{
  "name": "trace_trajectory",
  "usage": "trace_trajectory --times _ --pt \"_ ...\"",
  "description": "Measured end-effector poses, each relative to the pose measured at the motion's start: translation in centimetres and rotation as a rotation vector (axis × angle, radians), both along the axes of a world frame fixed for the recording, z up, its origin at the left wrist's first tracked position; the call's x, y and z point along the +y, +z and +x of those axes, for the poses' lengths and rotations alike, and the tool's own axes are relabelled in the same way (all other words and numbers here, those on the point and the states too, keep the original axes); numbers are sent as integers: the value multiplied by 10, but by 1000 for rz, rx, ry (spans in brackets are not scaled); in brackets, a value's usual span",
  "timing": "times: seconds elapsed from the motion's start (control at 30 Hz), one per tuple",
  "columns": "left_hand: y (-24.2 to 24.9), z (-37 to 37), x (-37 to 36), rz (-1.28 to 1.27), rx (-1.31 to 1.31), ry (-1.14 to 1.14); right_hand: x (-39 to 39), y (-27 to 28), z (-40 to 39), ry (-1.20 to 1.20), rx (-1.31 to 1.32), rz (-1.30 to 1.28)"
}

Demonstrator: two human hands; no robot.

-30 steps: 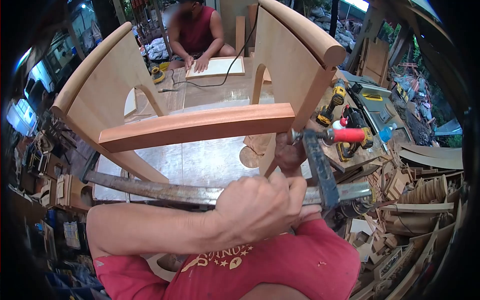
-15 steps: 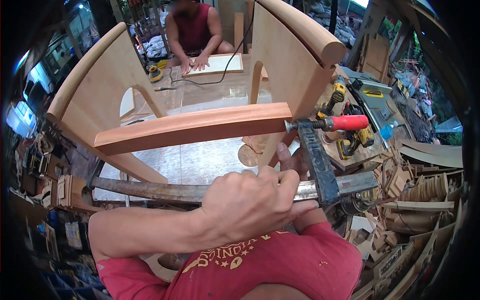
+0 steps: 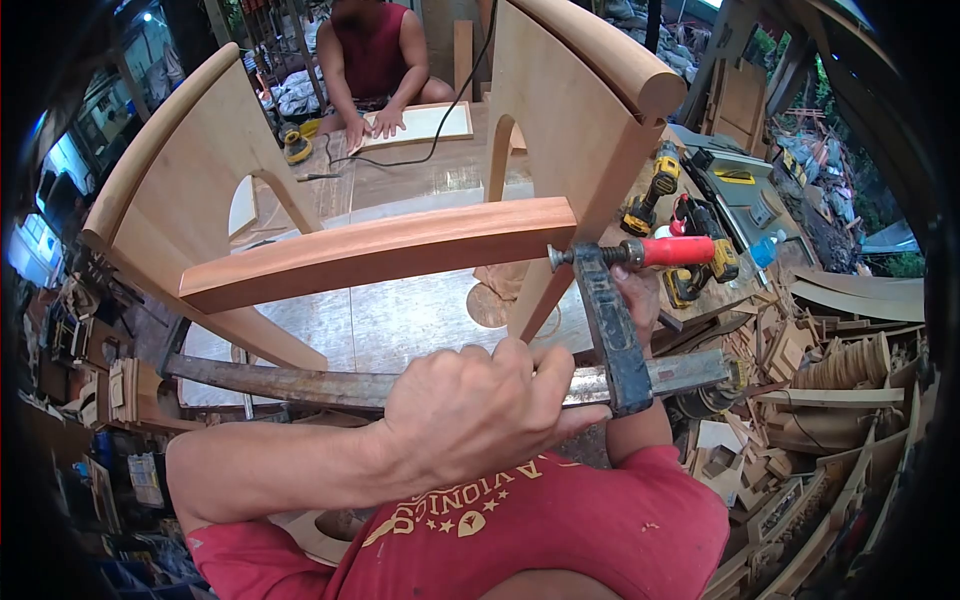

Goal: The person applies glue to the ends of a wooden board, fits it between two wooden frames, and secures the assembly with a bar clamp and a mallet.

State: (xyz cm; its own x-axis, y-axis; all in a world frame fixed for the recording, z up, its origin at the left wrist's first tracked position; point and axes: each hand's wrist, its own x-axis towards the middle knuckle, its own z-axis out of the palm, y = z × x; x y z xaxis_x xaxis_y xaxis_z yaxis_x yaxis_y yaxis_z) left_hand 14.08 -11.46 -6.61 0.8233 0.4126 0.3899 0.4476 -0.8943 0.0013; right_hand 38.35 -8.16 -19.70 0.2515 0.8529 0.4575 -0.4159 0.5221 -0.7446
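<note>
In the head view we had the clamp (image 3: 300,383) lying crosswise, close to the chest, its bar running in front of two upright wooden panels and below the rail in the picture. Our left hand (image 3: 480,400) was closed in a fist around the bar, knuckles up, just left of the black arm (image 3: 615,340). Our right hand (image 3: 642,295) was behind that arm, just under the red handle (image 3: 678,251) — partly hidden, so we could not tell whether it was pinching anything. The screw's pad (image 3: 556,257) stood at the right end of the rail (image 3: 380,250); we could not tell if the two touched.

The rail, reddish and slightly curved, spanned the gap from the left panel (image 3: 185,195) to the right panel (image 3: 565,110). Both panels had a rounded top edge and an arched cutout, and stood over the table (image 3: 400,330).

Farther back we saw a person (image 3: 370,60) in a dark red sleeveless top, both hands spread flat on a framed board (image 3: 430,122). A sander (image 3: 297,146) lay near that board, and a black cord (image 3: 430,152) curved past it. On our right were a yellow drill (image 3: 655,187), a second drill (image 3: 718,255) and — lower down — heaped wood scraps (image 3: 752,470).
</note>
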Motion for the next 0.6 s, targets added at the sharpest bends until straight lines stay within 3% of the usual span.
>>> trace_trajectory --times 0.1,0.2,0.23,0.4,0.6 --pt "-6 -5 -1 -20 -2 -16 5 -1 5 -198 -362 71" --pt "-5 -14 -5 -91 75 -37 13 -9 6 -331 -538 164" --pt "-6 -18 -8 -100 60 -40 15 -15 -1 -178 -264 139" --pt "-16 -40 -22 -195 69 -50 24 -21 23 -46 -308 165" --pt "-45 -63 -26 -440 143 7 17 10 44 226 -350 -22"
